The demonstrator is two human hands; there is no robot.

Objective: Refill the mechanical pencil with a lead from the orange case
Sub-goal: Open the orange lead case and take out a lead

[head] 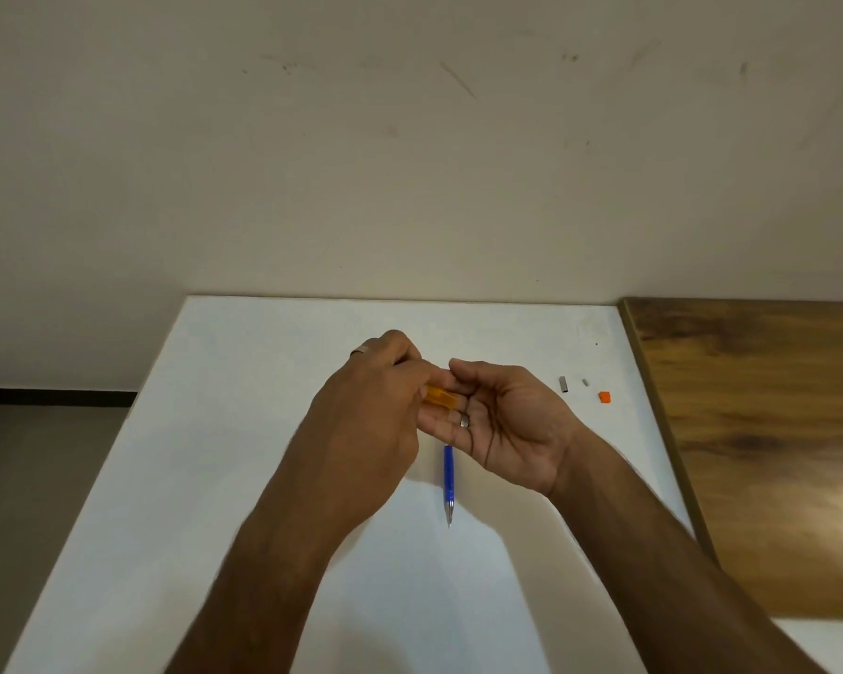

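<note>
Centre frame: left hand (376, 406) grip pinches orange case (440, 399), tilted over cupped, open right hand (500, 420), probably to catch a lead; blue pencil (448, 479) parked on tabletop (244, 479) below

Two hands, one orange case (440, 399), one blue pencil (448, 479), two small grey parts, one orange cap (604, 396), two rings

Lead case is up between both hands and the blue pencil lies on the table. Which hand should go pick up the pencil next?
Probably the right hand: its palm is open and upturned directly over the blue pencil's far end, while the left hand is closed around the orange case.
</note>
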